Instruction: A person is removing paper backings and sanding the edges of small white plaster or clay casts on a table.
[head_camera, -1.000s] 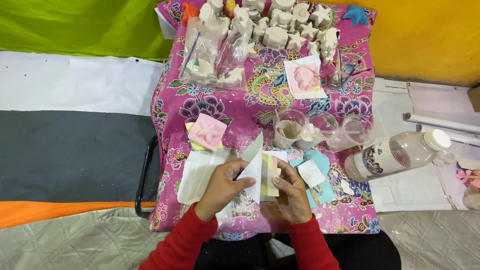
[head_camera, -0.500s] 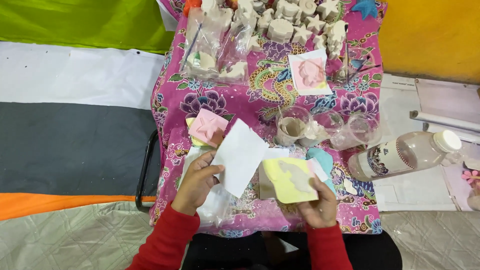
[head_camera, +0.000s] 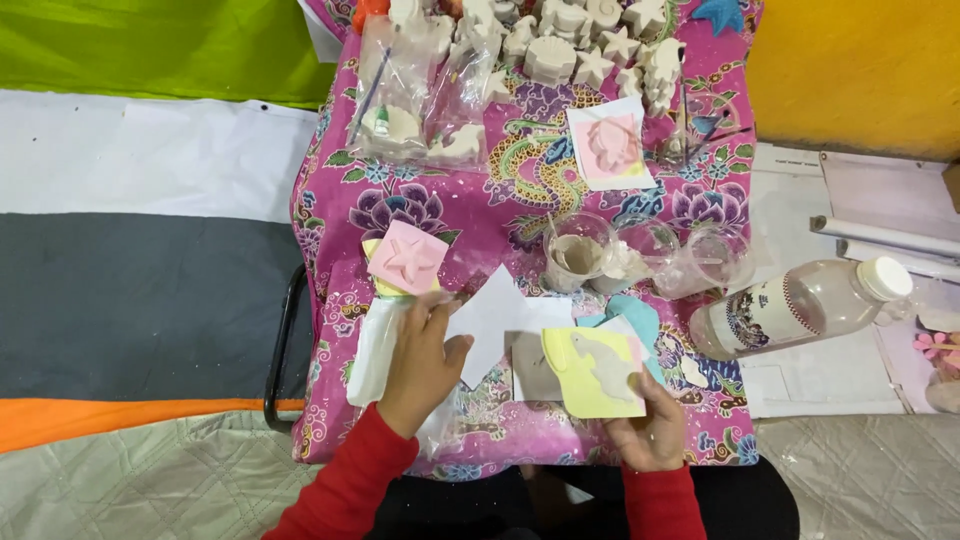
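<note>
Cloth of bright pink with a floral and dragon print (head_camera: 440, 200) covers the small table before us, and we note striped green, white, grey and orange fabric (head_camera: 140, 250) spread on the floor to its left. At the right edge of the table a clear plastic bottle with a white cap (head_camera: 800, 305) lies on its side. Along the far edge we record a row of white plaster figures (head_camera: 590, 45), some in clear bags. Near the middle stand three clear plastic cups (head_camera: 650, 255), the left one holding grey mix.

Our left hand (head_camera: 420, 360) rests palm down, fingers loosely spread, on the white sheet of paper (head_camera: 495, 320), which lies flat on the cloth; the fingertips press its left corner. Whether it grips anything, we cannot tell. Just beside this hand lies a pink square mould with a star shape (head_camera: 408, 258), set on a yellow one.

Our right hand (head_camera: 650, 435) pinches the lower edge of a pale yellow square mould with a white animal shape (head_camera: 595, 370), thumb on top, holding it tilted above the near edge of the table, over a grey card (head_camera: 528, 368) and light blue pieces (head_camera: 635, 315).
</note>
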